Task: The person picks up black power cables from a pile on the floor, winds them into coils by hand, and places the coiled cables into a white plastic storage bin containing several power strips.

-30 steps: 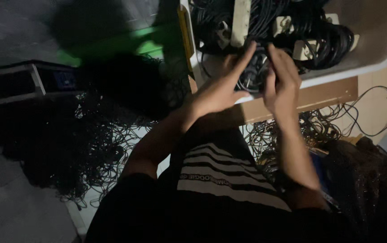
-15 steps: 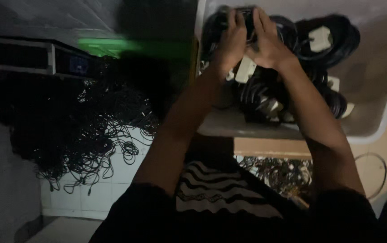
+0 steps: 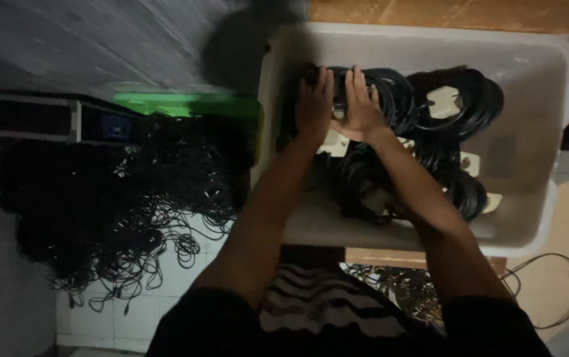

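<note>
Since a second earlier the view had swung so that the white plastic bin [image 3: 536, 132] filled the upper right, and both hands had travelled from its near edge to the far left corner. That put them deep among the stored cables, pressing a coil down, by the look of it, rather than lifting one out.

Nearest the camera lay the person's dark sleeves and a black-and-white striped garment [image 3: 324, 307]. From there both forearms ran up and away, roughly parallel, over the bin's near wall. The left hand [image 3: 313, 109] lay palm down, fingers together and extended, on the leftmost coil of black cable [image 3: 390, 99]. The right hand [image 3: 362, 106] lay just beside it, likewise flat and palm down on the same coil, fingers pointing to the far wall. Neither hand was curled round anything; whether the fingertips hooked a strand underneath could not be told.

Further coils with pale tags [image 3: 444, 102] filled the bin's middle and right. To the left, on the tiled floor, a loose tangle of thin black wire [image 3: 119, 211] spread out. Beyond it stood a dark case [image 3: 46, 119] and a green object [image 3: 185, 104], blurred.
</note>
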